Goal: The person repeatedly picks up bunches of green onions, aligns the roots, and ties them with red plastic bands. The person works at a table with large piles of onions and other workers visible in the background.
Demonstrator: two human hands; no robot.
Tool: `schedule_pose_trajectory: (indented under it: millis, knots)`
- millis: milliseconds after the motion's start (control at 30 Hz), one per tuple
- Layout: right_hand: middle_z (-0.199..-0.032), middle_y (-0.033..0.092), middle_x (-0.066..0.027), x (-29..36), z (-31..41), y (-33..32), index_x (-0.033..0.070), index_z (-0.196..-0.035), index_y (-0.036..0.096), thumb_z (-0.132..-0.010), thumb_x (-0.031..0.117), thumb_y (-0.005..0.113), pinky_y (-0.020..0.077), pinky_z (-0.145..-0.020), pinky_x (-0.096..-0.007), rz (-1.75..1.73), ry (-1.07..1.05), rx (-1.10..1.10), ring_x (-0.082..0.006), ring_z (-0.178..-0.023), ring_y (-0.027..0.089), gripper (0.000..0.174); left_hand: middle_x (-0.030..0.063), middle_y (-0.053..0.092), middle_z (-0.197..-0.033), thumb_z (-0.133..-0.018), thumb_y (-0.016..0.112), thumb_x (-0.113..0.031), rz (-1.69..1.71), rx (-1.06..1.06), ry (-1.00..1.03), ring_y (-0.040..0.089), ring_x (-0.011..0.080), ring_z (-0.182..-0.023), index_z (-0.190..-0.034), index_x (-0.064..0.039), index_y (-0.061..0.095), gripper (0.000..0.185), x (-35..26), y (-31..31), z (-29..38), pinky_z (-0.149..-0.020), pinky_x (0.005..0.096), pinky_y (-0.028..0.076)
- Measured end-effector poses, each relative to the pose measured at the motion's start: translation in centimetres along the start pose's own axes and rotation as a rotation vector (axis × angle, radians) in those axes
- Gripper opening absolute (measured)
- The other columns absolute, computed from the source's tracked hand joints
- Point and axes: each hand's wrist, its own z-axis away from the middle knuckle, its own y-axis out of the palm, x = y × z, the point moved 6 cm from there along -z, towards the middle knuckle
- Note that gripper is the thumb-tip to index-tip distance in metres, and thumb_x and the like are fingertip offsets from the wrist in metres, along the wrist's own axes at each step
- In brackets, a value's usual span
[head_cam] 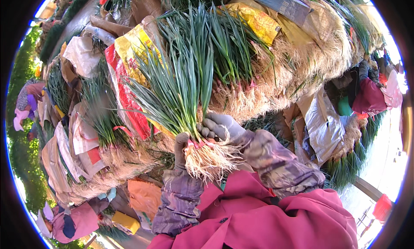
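Note:
Between my gloved hands is a bunch of green onions (184, 100), leaves pointing up and away, pale stringy roots hanging toward my chest. My left hand (181, 148) grips the lower stems from the left, just above the roots. From the right, my right hand (221, 127) closes around the same stems with curled fingers. Pink bulb ends show between the two hands. Just beyond, more green onions (234, 51) lie on a long heap with a thick fringe of roots (291, 74). Part of that pile is hidden behind the held leaves.
A yellow sack (255, 22) and a red and yellow sack (129, 84) cover parts of the heap. To the left lie further onions (103, 119) under sacking. Other people work at the right (370, 93) and lower left (76, 220). An orange sack (144, 194) lies below left.

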Motion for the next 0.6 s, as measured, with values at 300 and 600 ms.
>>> schedule_pose_trajectory:
  millis: [300,600]
  knots:
    - [-0.081,0.065,-0.0177,3.2,6.8,-4.5,0.008,-0.111,0.059,-0.089,0.029,0.058,0.0511,-0.066,-0.0332,1.191,0.101,0.063,-0.0304,-0.074,0.066,0.030,0.0133,0.062,-0.096,-0.083,0.061,-0.038,-0.189,-0.028,0.002,0.061,0.0288,-0.092,-0.113,0.000,0.053,0.050,0.0,-2.3,-0.4,-0.083,0.0436,0.052]
    - [-0.075,0.063,-0.0135,6.4,-0.2,0.6,0.004,-0.092,0.058,-0.087,0.023,0.060,0.0504,-0.066,-0.0332,0.410,-0.233,-0.536,-0.0228,-0.070,0.063,0.020,0.0120,0.065,-0.082,-0.087,0.056,-0.022,-0.271,-0.253,0.044,0.062,0.0200,-0.076,-0.095,0.003,0.062,0.027,0.6,-5.9,-0.3,-0.077,0.0321,0.051]
